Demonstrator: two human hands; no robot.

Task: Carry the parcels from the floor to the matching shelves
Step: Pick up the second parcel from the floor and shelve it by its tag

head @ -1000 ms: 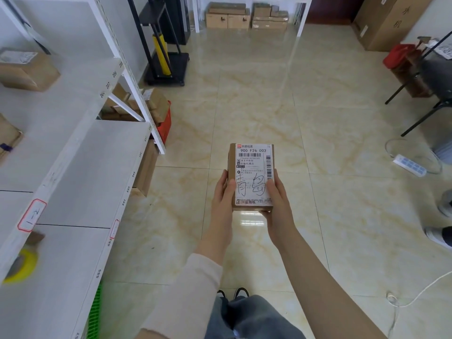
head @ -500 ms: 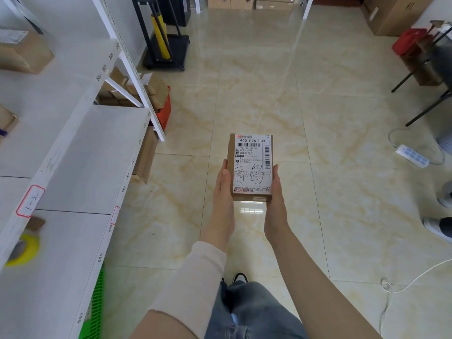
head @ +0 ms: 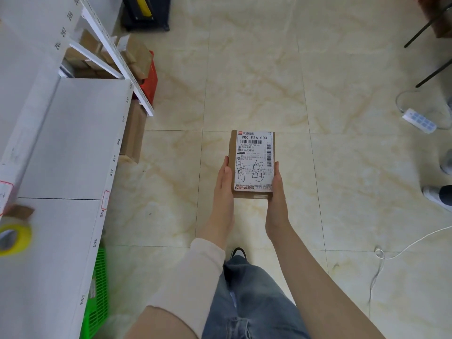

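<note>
Above open floor beside the shelf (head: 73, 143), both hands' fingers clamp the parcel's (head: 253, 162) edges.

Cream sleeve (head: 195, 277), blue jeans (head: 249, 302), dark shoe (head: 238, 252)
</note>
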